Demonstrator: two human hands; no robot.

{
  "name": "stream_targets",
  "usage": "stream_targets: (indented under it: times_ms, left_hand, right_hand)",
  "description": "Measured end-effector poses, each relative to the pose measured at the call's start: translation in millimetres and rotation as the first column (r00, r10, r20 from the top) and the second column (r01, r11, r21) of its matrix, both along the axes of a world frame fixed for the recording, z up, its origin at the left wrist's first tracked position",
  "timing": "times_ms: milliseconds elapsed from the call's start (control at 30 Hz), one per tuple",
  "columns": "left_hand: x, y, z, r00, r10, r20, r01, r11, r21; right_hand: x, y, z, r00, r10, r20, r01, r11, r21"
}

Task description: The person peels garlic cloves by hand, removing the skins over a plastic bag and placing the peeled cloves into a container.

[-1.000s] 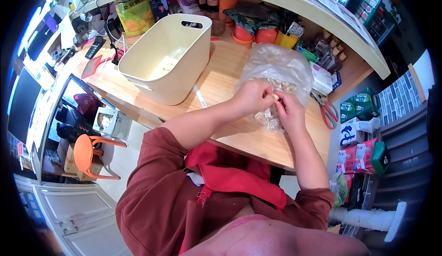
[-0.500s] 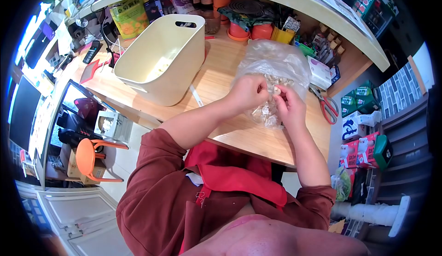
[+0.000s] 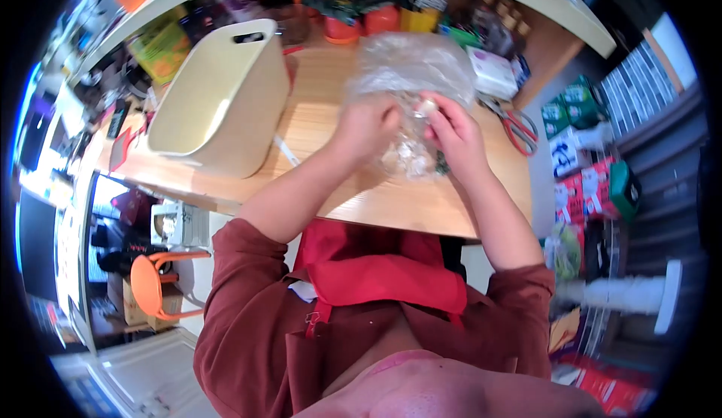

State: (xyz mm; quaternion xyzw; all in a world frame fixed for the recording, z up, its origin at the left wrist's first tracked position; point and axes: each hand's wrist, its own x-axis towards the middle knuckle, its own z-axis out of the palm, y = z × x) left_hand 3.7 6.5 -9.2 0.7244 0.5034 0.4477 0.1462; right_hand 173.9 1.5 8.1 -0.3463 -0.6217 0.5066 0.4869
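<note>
In my right hand (image 3: 456,133) a small pale piece, which looks like a garlic clove (image 3: 429,106), is pinched between thumb and forefinger. My left hand (image 3: 365,127) is just to its left, fingers curled in and smeared by motion; whatever they hold is hidden. Both hands are over a clear plastic bag (image 3: 414,58) lying on the wooden table. Whitish, papery pieces (image 3: 410,156) show at the bag's near end, partly covered by the hands. Left of the bag stands a tall cream plastic bin (image 3: 252,121) with a handle slot.
Red-handled scissors (image 3: 520,132) lie right of the bag, by a white box (image 3: 492,72). A white strip (image 3: 286,151) rests beside the bin. Pots, packets and bottles line the back under a raised shelf (image 3: 594,36). An orange stool (image 3: 148,286) stands on the floor at left.
The view has tilted, so the table appears higher and further left. My hands have drawn slightly apart, and the left is now blurred. The pale piece remains in my right fingers.
</note>
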Motion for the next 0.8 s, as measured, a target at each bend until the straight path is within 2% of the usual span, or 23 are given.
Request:
stream_targets:
  times_ms: [100,167,233,333,533,733,800]
  left_hand:
    - [-4.0,5.2,-2.9,0.995,-0.033,-0.092,0.041,0.996,0.081]
    - [-0.5,4.7,-5.1,0.983,-0.111,0.147,0.122,0.99,-0.069]
    - [0.9,0.0,0.1,0.911,-0.147,0.386,0.243,0.946,-0.215]
    - [3.2,-7.7,9.1,0.84,-0.135,0.525,0.303,0.92,-0.248]
    - [-2.3,-5.9,10.4,0.923,-0.198,0.331,0.266,0.948,-0.176]
    - [-0.2,-8.3,10.6,0.867,-0.175,0.466,0.324,0.909,-0.262]
    - [0.6,-8.4,9.4,0.887,-0.175,0.428,0.298,0.924,-0.239]
  right_hand:
    - [2.2,1.8,-0.6,0.999,0.021,0.039,-0.021,1.0,-0.019]
    - [3.4,5.1,-4.1,0.998,0.041,0.049,-0.042,0.999,0.004]
    - [2.5,8.3,-10.0,0.997,0.067,0.037,-0.068,0.997,0.031]
    - [2.3,10.2,-14.0,0.995,0.059,0.083,-0.066,0.994,0.083]
    - [0.3,4.6,-9.6,0.964,0.023,0.265,-0.061,0.989,0.134]
    - [-1.1,3.5,-10.8,0.935,0.009,0.354,-0.056,0.991,0.121]
    - [-1.7,4.2,-15.7,0.927,0.005,0.375,-0.063,0.988,0.143]
